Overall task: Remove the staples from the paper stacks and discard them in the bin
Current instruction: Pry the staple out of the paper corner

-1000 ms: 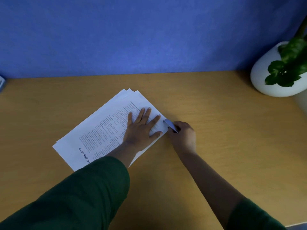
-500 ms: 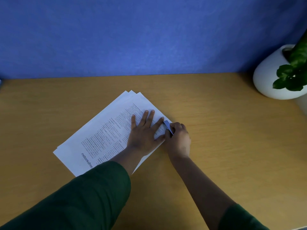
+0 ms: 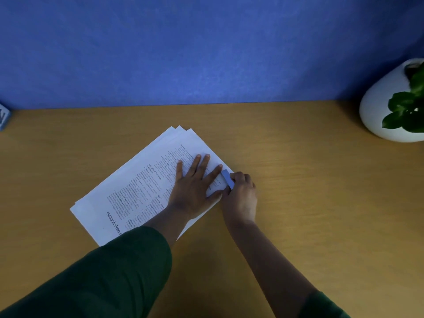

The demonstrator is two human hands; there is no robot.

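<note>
A stack of white printed paper sheets (image 3: 137, 180) lies at an angle in the middle of the wooden desk. My left hand (image 3: 195, 184) rests flat on the stack's right part, fingers spread, pressing it down. My right hand (image 3: 241, 193) is closed around a small blue staple remover (image 3: 227, 179) whose tip sits on the stack's right corner, next to my left index finger. The staple itself is too small to see. No bin is in view.
A white rounded pot with a green plant (image 3: 394, 106) stands at the desk's far right. A small blue object (image 3: 3, 117) sits at the far left edge. A blue wall (image 3: 206, 47) backs the wooden desk (image 3: 321, 203).
My right hand has moved left with the staple remover, from beside the corner onto the stack's corner. My left hand stays flat on the paper.
</note>
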